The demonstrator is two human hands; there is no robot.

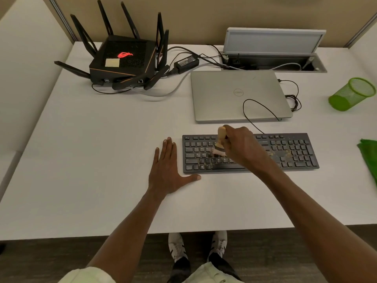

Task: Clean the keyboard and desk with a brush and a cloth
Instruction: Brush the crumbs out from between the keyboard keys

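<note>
A black keyboard (289, 152) lies on the white desk (91, 139), with yellowish crumbs scattered over its right half. My right hand (239, 147) grips a small wooden-handled brush (220, 139), whose pale bristles touch the keys in the left-middle of the keyboard. My left hand (167, 172) lies flat on the desk just left of the keyboard, fingers straight, thumb stretched along its front edge. A green cloth (369, 158) shows at the right edge of the view.
A closed silver laptop (234, 94) sits behind the keyboard, with a thin black cable (259, 111) looping over it. A black router (122, 60) with antennas stands at the back left. A green mesh cup (352, 94) lies tipped at the right. An open cable box (273, 56) sits at the back.
</note>
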